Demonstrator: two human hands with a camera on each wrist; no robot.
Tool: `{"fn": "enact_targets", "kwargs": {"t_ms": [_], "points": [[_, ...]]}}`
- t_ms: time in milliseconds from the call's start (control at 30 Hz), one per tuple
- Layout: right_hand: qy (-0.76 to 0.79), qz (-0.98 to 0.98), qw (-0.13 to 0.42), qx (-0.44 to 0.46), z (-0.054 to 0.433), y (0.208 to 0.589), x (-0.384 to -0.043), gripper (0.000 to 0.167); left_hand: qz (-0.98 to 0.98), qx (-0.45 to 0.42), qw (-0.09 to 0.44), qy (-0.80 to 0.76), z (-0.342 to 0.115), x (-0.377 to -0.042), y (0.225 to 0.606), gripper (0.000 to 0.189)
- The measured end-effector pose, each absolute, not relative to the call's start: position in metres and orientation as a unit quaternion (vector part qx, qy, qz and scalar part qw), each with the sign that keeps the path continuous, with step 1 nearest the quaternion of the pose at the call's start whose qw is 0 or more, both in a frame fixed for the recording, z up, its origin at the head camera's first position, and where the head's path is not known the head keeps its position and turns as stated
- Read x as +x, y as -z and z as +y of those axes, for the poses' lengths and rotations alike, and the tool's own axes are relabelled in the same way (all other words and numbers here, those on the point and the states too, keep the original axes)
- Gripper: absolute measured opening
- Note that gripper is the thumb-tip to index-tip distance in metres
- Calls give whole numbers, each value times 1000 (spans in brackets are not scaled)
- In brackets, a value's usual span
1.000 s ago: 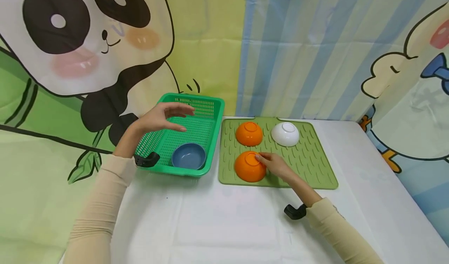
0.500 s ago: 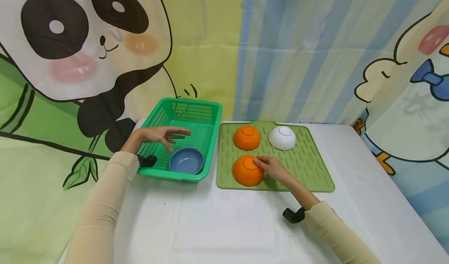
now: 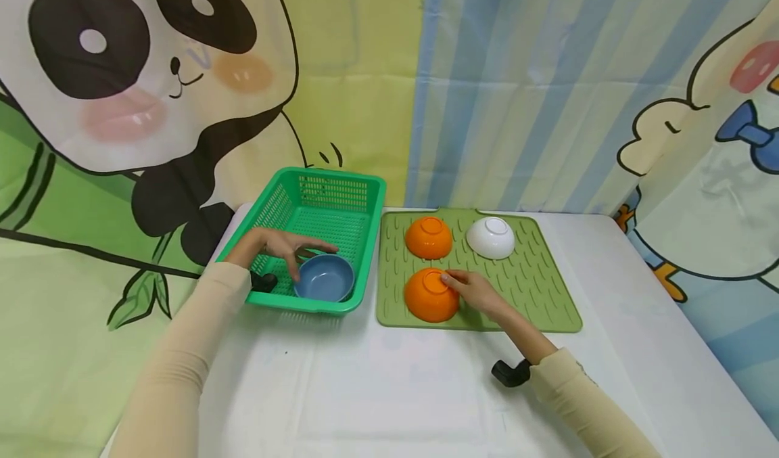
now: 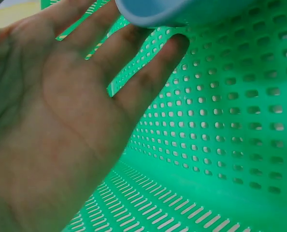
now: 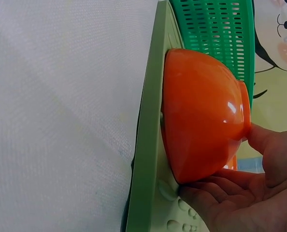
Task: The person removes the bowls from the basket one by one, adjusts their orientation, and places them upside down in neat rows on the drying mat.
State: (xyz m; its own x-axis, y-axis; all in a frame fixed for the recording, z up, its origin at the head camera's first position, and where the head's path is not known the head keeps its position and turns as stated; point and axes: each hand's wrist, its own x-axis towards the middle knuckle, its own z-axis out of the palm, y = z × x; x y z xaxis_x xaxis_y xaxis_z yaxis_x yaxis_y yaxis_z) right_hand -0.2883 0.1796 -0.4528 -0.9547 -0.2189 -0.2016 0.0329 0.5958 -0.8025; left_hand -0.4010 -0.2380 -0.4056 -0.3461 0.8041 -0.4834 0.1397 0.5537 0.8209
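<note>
A blue bowl (image 3: 324, 279) stands upright inside the green plastic basket (image 3: 379, 221), near its front right corner. Over it reaches my left hand (image 3: 281, 244), with the thumb by the bowl's left side and the fingers stretched toward its back rim. In the left wrist view those fingers (image 4: 148, 79) are fairly straight, close to the bowl (image 4: 155, 12); firm contact cannot be made out. My right hand (image 3: 477, 291) holds an upturned orange bowl (image 3: 429, 299) on the green mat (image 3: 535, 289). Its thumb presses the foot ring and its fingers lie under the rim (image 5: 206, 116).
Behind the held bowl, a second upturned orange bowl (image 3: 429, 239) and an upturned white bowl (image 3: 491, 239) rest on the mat. A white cloth (image 3: 389, 390) covers the table. Printed curtains (image 3: 493, 93) hang along the back.
My left hand has come down into the basket, from above it to beside the blue bowl. The right hand keeps its hold on the orange bowl, which stays in place.
</note>
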Motion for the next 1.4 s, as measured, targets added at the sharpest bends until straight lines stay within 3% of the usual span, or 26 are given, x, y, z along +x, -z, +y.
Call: {"fn": "enact_targets", "kwargs": {"t_ms": [500, 733, 1400], "points": [[450, 880, 145, -53, 181, 453, -291, 63, 738, 300, 503, -335, -235, -399, 408, 110], [446, 882, 140, -57, 181, 452, -291, 64, 749, 273, 491, -351, -234, -398, 404, 106], [445, 882, 147, -52, 181, 456, -291, 65, 723, 251, 520, -379, -238, -400, 407, 101]]}}
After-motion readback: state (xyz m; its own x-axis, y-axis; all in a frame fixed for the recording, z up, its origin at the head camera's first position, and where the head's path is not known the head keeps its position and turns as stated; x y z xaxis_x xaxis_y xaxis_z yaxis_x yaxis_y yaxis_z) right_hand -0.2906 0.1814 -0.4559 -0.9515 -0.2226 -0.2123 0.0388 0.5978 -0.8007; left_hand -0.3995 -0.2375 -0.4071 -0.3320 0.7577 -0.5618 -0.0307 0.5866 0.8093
